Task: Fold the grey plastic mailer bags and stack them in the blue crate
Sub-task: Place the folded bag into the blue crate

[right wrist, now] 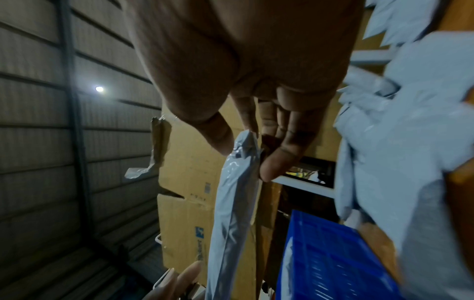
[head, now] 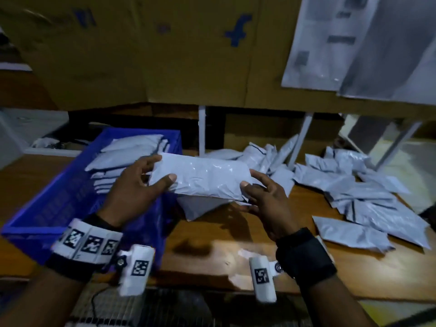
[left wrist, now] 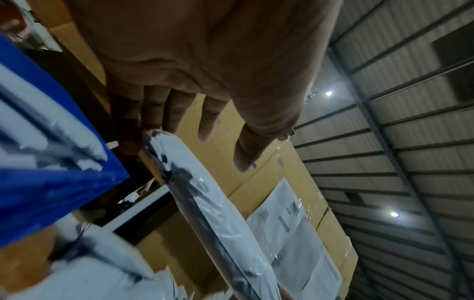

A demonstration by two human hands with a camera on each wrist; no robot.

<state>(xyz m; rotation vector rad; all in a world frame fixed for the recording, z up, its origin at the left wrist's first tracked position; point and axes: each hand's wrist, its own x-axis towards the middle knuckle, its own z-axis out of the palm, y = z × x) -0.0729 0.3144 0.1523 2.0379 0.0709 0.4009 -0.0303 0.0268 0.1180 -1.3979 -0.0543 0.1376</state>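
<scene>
Part done: folded mailers point(head: 127, 159) stacked in blue crate point(head: 59, 204); left hand point(head: 136, 182) and right hand point(head: 264, 197) pinch one folded mailer bag point(head: 203, 175) beside crate; loose pile point(head: 354, 185) right of crate left

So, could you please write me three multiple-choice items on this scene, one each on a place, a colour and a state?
1. Where do the loose bags lie?
A. on the table to the right of the crate
B. inside the crate
C. on the floor

2. What colour is the crate?
A. red
B. blue
C. green

3. How is the folded bag held?
A. by the left hand alone
B. it lies on the table, untouched
C. by both hands, one at each end

Answers: 1 A, they spread over the table right of the crate. 2 B, its walls are blue. 3 C, the left hand and the right hand each grip an end, above the table.
</scene>
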